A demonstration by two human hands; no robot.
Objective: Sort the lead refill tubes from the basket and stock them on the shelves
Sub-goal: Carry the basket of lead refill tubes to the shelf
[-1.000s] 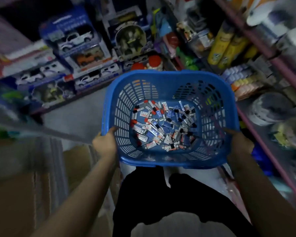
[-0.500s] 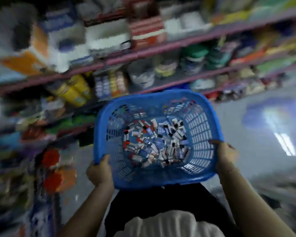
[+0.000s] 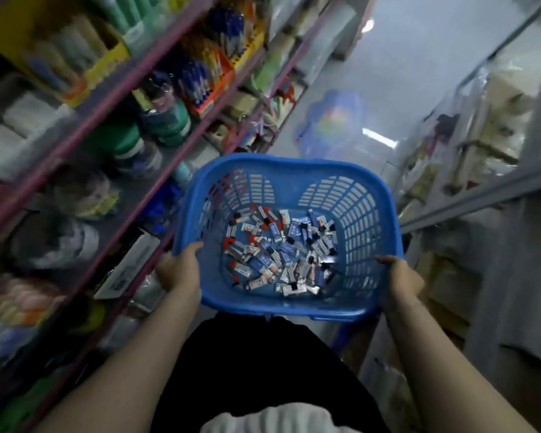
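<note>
**Basket of lead refills carried down a shop aisle**

A person held a blue plastic basket [image 3: 294, 179] in front of their body, with both hands closed on its rim. The left hand [image 3: 180, 270] gripped the near left edge, and the right hand [image 3: 400, 281] gripped the near right edge. Between the hands, on the basket floor, lay a loose heap of small lead refill tubes [image 3: 281, 251] with red, black and blue caps, all mixed together. To the left of the left hand ran blurred shelves [image 3: 113, 110] packed with stationery. No tube had been picked out, so this looked like the carrying step. Next, the basket probably needed setting down to free a hand for sorting.
</note>
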